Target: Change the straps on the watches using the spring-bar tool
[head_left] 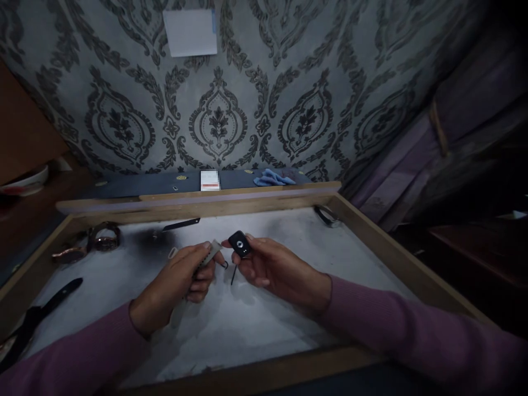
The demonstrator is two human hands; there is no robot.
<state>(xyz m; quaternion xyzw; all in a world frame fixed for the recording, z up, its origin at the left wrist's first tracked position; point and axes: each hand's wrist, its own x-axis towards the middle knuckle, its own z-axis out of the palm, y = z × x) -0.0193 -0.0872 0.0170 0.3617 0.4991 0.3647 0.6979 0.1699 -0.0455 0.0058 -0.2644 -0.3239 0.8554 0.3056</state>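
Note:
Above the middle of a white-bottomed wooden tray (361,217), my right hand (276,269) holds a small black rectangular watch body (240,244) between thumb and fingers, its face-like side with a round mark turned to me. My left hand (185,275) is closed on a light grey strap (211,254), whose end points toward the watch body. A narrow gap separates strap end and body. Below them, a thin dark stick-like piece (234,274) and a small dark curved piece (225,265) show; whether they are held I cannot tell.
Several watches (106,240) lie at the tray's left, with a black strap (61,294) nearer me. A dark flat strip (181,224) lies toward the back, another watch (328,216) in the back right corner. Behind the tray are a phone (210,180) and a blue cloth (274,177).

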